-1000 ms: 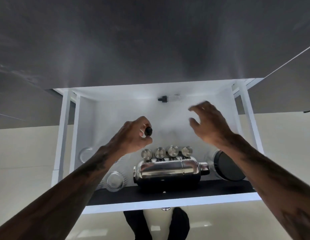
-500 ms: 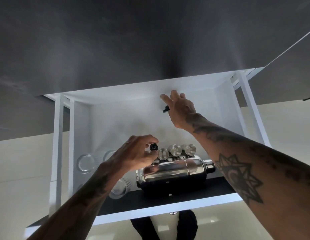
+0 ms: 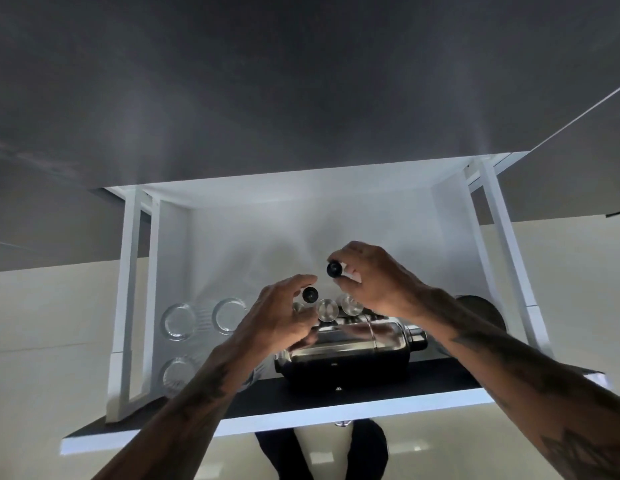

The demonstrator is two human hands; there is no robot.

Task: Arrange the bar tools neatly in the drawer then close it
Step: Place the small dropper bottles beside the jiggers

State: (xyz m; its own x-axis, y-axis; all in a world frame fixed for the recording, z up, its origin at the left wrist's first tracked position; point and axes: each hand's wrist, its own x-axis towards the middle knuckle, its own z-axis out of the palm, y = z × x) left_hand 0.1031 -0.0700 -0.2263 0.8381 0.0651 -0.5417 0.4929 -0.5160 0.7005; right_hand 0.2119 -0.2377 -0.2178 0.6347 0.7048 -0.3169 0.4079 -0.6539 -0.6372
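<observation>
The white drawer [image 3: 450, 216] stands pulled out below me. My left hand [image 3: 277, 317] pinches a small black-tipped pourer [image 3: 310, 294] over the drawer's middle. My right hand [image 3: 374, 278] holds a second black-tipped pourer [image 3: 334, 269] just above and to the right of it. A steel cocktail shaker [image 3: 353, 348] lies on its side along the front wall. Behind it stands a row of small steel cups [image 3: 328, 310], partly hidden by my hands.
Three clear ribbed glasses [image 3: 179, 320] stand at the drawer's left side. A dark round container [image 3: 485, 313] sits at the right, behind my right forearm. A dark countertop [image 3: 301, 81] overhangs the drawer's back. Pale floor and my legs show below.
My right hand reached to the drawer's back, took the pourer lying there and brought it forward next to my left hand. The left hand kept its pourer.
</observation>
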